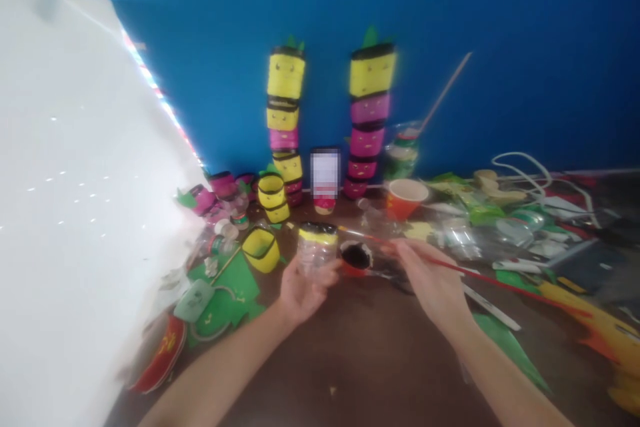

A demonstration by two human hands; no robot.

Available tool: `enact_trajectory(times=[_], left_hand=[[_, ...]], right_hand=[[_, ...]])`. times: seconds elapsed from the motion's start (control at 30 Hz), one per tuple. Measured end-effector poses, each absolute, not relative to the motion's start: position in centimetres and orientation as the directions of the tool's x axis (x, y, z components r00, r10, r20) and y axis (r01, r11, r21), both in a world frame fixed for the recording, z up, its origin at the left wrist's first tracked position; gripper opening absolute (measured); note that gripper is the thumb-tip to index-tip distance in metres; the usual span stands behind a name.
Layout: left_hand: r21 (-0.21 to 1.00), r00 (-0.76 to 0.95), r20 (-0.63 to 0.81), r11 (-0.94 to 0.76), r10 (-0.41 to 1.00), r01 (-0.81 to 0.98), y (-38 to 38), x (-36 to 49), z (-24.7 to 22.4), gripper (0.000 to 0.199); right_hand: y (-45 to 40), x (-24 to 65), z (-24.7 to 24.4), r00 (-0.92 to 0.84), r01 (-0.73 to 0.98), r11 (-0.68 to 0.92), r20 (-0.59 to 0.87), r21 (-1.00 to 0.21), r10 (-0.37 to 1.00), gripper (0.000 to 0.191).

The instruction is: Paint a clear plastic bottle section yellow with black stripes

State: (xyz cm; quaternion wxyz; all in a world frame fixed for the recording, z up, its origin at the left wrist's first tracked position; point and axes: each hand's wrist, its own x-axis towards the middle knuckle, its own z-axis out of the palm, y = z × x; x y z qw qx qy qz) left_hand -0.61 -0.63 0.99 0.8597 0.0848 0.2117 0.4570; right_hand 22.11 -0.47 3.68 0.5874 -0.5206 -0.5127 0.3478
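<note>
My left hand (305,290) is closed around a clear plastic cup (318,255), held upright above the table. Its upper band is yellow and the rim is black. Between the fingers of my right hand (433,277) is a long red paintbrush (480,273), its tip pointing left and close to the cup's black rim. Just behind and between the hands sits a small red cup of black paint (357,257). A yellow painted cup (261,250) stands left of my left hand. The picture is somewhat blurred.
Stacks of yellow and magenta face-painted cups (285,77) (371,140) rise along the blue wall. An orange paper cup (406,199) stands behind my right hand. Green sheets (235,297) and a red bowl (163,357) lie left; plastic scraps and a white cord (525,160) crowd the right.
</note>
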Motion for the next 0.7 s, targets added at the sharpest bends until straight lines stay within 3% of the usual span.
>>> enact_trajectory(times=[0.17,0.33,0.43,0.5,0.6,0.7], left_hand=[[0.381,0.662,-0.167,0.667,0.731,-0.64,-1.2,-0.4,0.5,0.076],[0.478,0.718,-0.058,0.651,0.694,-0.59,-2.0,-0.3,-0.4,0.065],[0.476,0.704,-0.063,0.642,0.707,-0.602,-2.3,-0.2,-0.1,0.065],[0.465,0.594,-0.104,0.567,0.798,-0.68,-2.3,0.0,0.2,0.061],[0.527,0.226,-0.16,0.276,0.961,-0.804,-2.4,0.8,0.5,0.044],[0.582,-0.103,-0.172,0.017,0.98,-0.813,-2.3,1.3,0.7,0.035]], right_hand=[[1.0,21.2,6.4,0.133,0.245,0.198,0.235,-0.949,0.963,0.018],[2.9,20.0,8.0,-0.035,0.446,0.267,0.281,-0.854,0.959,0.021],[3.8,19.1,8.5,-0.195,0.624,0.333,0.272,-0.707,0.942,0.025],[4.3,18.5,9.0,-0.248,0.704,0.371,0.279,-0.606,0.928,0.024],[4.8,17.8,9.6,-0.254,0.744,0.382,0.297,-0.549,0.921,0.022],[5.3,17.6,9.9,-0.256,0.767,0.38,0.297,-0.517,0.92,0.024]])
